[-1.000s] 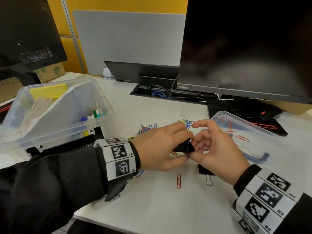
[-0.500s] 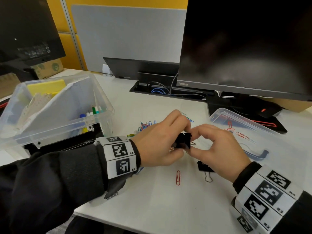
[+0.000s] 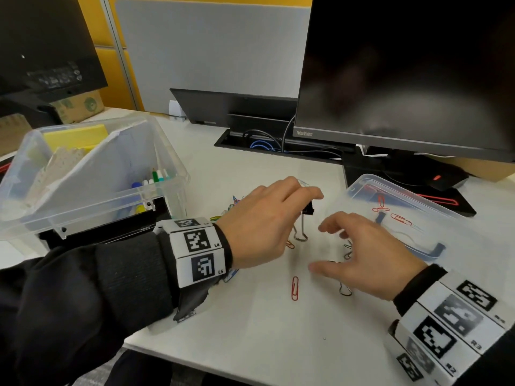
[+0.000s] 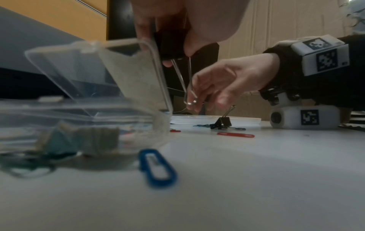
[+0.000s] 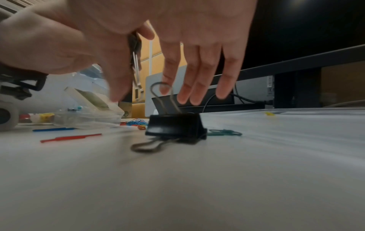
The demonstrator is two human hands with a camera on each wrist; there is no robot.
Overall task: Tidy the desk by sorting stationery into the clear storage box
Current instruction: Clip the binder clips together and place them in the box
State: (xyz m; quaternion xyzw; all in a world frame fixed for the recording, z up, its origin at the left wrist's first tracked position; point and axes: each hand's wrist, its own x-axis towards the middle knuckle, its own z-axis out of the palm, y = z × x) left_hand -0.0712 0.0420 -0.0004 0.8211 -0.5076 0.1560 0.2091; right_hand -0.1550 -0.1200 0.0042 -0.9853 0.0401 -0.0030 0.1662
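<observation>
We note our left hand [image 3: 259,218] pinching a black binder clip [image 3: 308,209] above the desk [image 3: 250,330], our right hand [image 3: 370,252] spread loose over a second clip [image 5: 175,125], the clear storage box [image 3: 83,190] sitting far left.

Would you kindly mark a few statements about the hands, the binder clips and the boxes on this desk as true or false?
1. The left hand pinches a black binder clip. True.
2. The right hand holds a red paper clip. False: it hovers open over a second binder clip on the desk.
3. A red paper clip lies on the desk near the hands. True.
4. The clear storage box stands on the person's right. False: on the left.
</observation>
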